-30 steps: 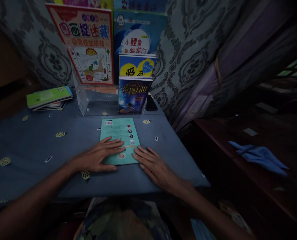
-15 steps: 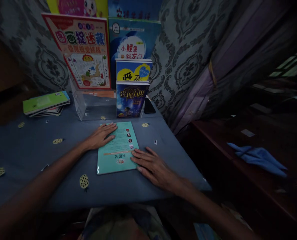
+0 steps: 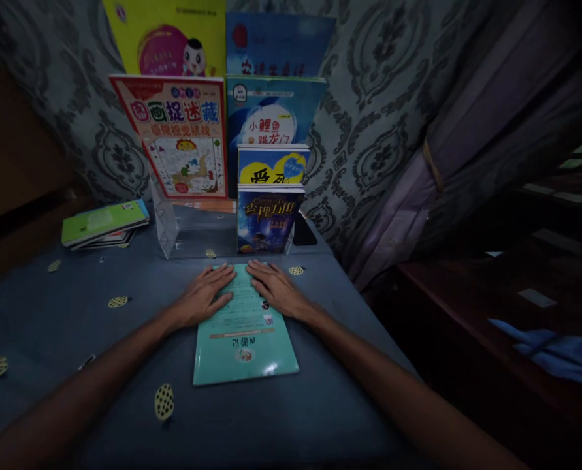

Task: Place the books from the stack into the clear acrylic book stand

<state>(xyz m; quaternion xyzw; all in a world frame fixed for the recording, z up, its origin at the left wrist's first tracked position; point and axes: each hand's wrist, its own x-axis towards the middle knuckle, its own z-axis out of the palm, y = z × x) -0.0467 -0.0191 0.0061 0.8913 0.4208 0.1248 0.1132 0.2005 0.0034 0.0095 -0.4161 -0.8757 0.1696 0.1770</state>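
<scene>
A thin teal book (image 3: 244, 343) lies flat on the blue tablecloth (image 3: 75, 326), back cover up. My left hand (image 3: 205, 295) rests palm down on the book's far left part, fingers stretched out. My right hand (image 3: 275, 288) lies flat on its far right part, fingers spread toward the far edge. Just beyond the fingertips stands a dark blue book (image 3: 268, 219) upright in a clear acrylic stand (image 3: 166, 225), with a yellow-and-blue book (image 3: 272, 165) behind it.
Taller picture books lean at the back: a red-and-white one (image 3: 177, 137), a blue one (image 3: 275, 111), a yellow one (image 3: 168, 39). A green-topped stack of books (image 3: 104, 223) lies at the far left. A curtain (image 3: 418, 163) hangs right; a blue cloth (image 3: 555, 352) lies on a dark side surface.
Both hands slid forward along the teal book to its far end; the right hand came off the table onto the book. The view moved closer to the stand.
</scene>
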